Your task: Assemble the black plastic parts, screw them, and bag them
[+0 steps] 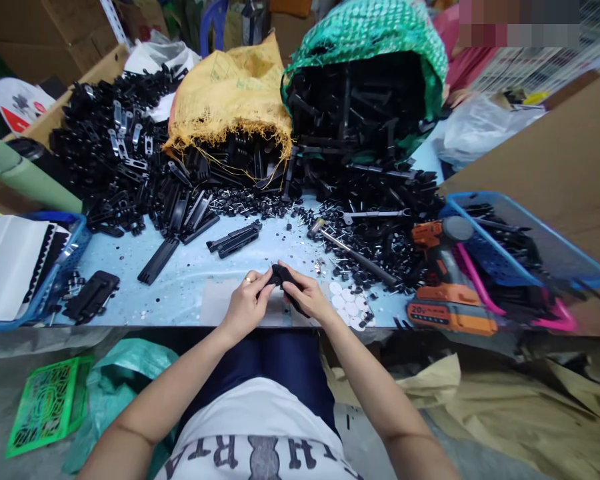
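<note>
Both my hands meet at the near edge of the pale blue table (190, 280). My left hand (247, 301), with a ring on one finger, pinches one end of a small black plastic part (281, 277). My right hand (305, 293) is closed round the same part from the right. Just right of my hands lie several white round discs (347, 301). A pair of long black plastic pieces (235, 239) lies on the table just beyond my hands.
Heaps of black plastic parts (125, 160) spill from a yellow sack (230, 93) and a green net sack (370, 33). An orange cordless drill (447, 280) and a blue basket (525, 247) stand right; a hammer (353, 252) lies nearby. Another blue basket (55, 280) sits left.
</note>
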Motion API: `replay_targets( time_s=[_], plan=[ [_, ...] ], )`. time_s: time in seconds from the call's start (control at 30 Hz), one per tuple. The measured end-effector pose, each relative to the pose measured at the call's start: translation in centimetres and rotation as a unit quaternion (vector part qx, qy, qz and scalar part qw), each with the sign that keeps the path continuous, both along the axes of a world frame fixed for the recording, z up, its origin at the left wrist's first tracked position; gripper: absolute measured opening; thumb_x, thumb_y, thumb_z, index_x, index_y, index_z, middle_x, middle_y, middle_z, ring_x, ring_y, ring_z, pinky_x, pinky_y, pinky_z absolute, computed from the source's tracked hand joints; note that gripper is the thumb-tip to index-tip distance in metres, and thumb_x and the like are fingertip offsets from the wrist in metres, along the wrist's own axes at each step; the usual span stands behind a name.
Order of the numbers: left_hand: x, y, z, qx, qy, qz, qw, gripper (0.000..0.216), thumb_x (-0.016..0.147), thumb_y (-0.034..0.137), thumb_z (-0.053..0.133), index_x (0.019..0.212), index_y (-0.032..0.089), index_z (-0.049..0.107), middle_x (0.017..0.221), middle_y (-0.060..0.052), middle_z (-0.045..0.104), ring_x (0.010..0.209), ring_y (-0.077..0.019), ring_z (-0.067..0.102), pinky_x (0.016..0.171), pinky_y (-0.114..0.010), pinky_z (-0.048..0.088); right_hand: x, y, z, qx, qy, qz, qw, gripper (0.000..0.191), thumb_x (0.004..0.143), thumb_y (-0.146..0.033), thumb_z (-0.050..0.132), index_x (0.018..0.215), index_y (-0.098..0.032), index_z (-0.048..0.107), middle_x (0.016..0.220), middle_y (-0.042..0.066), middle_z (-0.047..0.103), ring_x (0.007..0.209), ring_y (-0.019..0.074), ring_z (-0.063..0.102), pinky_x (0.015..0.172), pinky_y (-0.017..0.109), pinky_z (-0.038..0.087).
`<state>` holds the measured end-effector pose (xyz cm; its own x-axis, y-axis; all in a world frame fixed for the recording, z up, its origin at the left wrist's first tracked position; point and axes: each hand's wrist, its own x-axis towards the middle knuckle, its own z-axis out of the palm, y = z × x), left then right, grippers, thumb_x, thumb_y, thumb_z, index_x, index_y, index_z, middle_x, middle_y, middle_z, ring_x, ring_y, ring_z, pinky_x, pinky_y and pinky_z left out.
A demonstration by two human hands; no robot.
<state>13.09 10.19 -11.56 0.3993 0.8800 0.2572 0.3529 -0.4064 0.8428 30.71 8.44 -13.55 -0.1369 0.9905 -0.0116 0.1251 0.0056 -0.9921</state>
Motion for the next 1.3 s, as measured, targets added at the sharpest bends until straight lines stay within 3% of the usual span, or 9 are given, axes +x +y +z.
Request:
replay_targets(
  time_s=[0.27, 0.43, 0.57, 0.7, 0.8, 0.93, 1.03, 1.17, 1.3],
  plan=[
    [2.2, -1.3, -0.2, 0.161, -0.082, 0.130, 0.975, 0.037, 0.091, 0.016, 0.043, 0.126, 0.018, 0.051, 0.094, -0.008, 0.055, 0.087, -0.0131, 0.055, 0.077, -0.027, 0.048, -1.3, -0.6, 1.3, 0.224, -0.123, -0.032, 0.966, 0.051, 0.089, -0.035, 0.048, 0.137, -0.021, 0.040, 0.123, 0.010, 0.055, 0.096, 0.0169, 0.060, 0.086, 0.032, 0.050],
    [0.7, 0.3, 0.4, 0.199, -0.065, 0.028, 0.977, 0.039, 0.089, 0.013, 0.044, 0.127, 0.018, 0.049, 0.097, -0.008, 0.056, 0.087, -0.0127, 0.055, 0.076, -0.027, 0.048, -2.2, -1.2, 1.1, 0.290, -0.148, -0.073, 0.943, 0.054, 0.089, -0.033, 0.049, 0.139, -0.018, 0.036, 0.111, 0.011, 0.060, 0.098, 0.0182, 0.058, 0.086, 0.032, 0.049],
    [-0.8, 1.9, 0.4, 0.170, -0.049, -0.053, 0.983, 0.035, 0.091, 0.017, 0.042, 0.124, 0.019, 0.052, 0.097, -0.008, 0.057, 0.088, -0.0133, 0.055, 0.078, -0.028, 0.048, -2.9, -1.4, 0.4, 0.240, -0.169, -0.068, 0.954, 0.057, 0.090, -0.041, 0.044, 0.141, -0.020, 0.033, 0.110, 0.011, 0.060, 0.101, 0.0198, 0.056, 0.089, 0.035, 0.046],
    [-0.9, 1.2, -1.3, 0.058, 0.009, 0.056, 0.997, 0.035, 0.092, 0.023, 0.036, 0.123, 0.018, 0.053, 0.097, -0.009, 0.057, 0.088, -0.0159, 0.057, 0.080, -0.032, 0.048, -1.6, 0.3, 0.6, 0.122, -0.266, 0.018, 0.956, 0.053, 0.091, -0.045, 0.035, 0.141, -0.027, 0.032, 0.117, 0.008, 0.057, 0.104, 0.0211, 0.054, 0.088, 0.035, 0.045],
    [-1.1, 0.4, -2.4, 0.025, 0.149, 0.069, 0.986, 0.048, 0.086, 0.020, 0.044, 0.133, 0.021, 0.042, 0.118, -0.013, 0.050, 0.106, -0.0229, 0.053, 0.090, -0.041, 0.044, 3.4, 3.8, 2.0, 0.064, -0.466, -0.001, 0.882, 0.048, 0.092, -0.043, 0.032, 0.136, -0.027, 0.040, 0.117, 0.009, 0.057, 0.102, 0.0241, 0.053, 0.075, 0.034, 0.045],
    [-0.8, 0.9, -2.0, 0.124, 0.330, -0.172, 0.920, 0.057, 0.079, 0.008, 0.047, 0.132, 0.030, 0.043, 0.122, -0.008, 0.052, 0.119, -0.0265, 0.042, 0.105, -0.057, 0.019, 13.4, 9.5, 4.5, -0.002, -0.709, -0.202, 0.675, 0.047, 0.090, -0.016, 0.025, 0.136, -0.012, 0.036, 0.120, 0.019, 0.052, 0.112, 0.0270, 0.044, 0.083, 0.038, 0.035],
    [-0.6, 1.7, -1.3, 0.161, 0.393, -0.215, 0.879, 0.046, 0.086, 0.006, 0.037, 0.126, 0.024, 0.049, 0.097, -0.007, 0.060, 0.099, -0.0215, 0.053, 0.100, -0.051, 0.026, 18.3, 12.4, 5.9, -0.063, -0.753, -0.140, 0.640, 0.039, 0.086, -0.007, 0.029, 0.115, -0.005, 0.054, 0.102, 0.020, 0.059, 0.102, 0.0259, 0.050, 0.086, 0.041, 0.030],
    [-1.8, 1.9, -1.0, 0.134, 0.471, -0.085, 0.868, 0.040, 0.088, 0.010, 0.037, 0.126, 0.013, 0.047, 0.095, -0.012, 0.059, 0.092, -0.0239, 0.053, 0.082, -0.040, 0.038, 17.6, 11.9, 7.2, -0.002, -0.789, -0.084, 0.609, 0.027, 0.085, -0.009, 0.034, 0.097, -0.004, 0.059, 0.105, 0.021, 0.056, 0.105, 0.0282, 0.048, 0.082, 0.037, 0.031],
    [-2.8, 2.0, -1.1, 0.110, 0.450, -0.135, 0.876, 0.042, 0.088, 0.031, 0.049, 0.127, 0.016, 0.045, 0.105, -0.011, 0.056, 0.097, -0.0247, 0.050, 0.081, -0.036, 0.039, 10.8, 6.5, 6.7, 0.040, -0.732, 0.002, 0.680, 0.034, 0.094, -0.034, 0.030, 0.102, -0.010, 0.051, 0.080, 0.013, 0.059, 0.070, 0.0193, 0.055, 0.063, 0.028, 0.033]
  ],
)
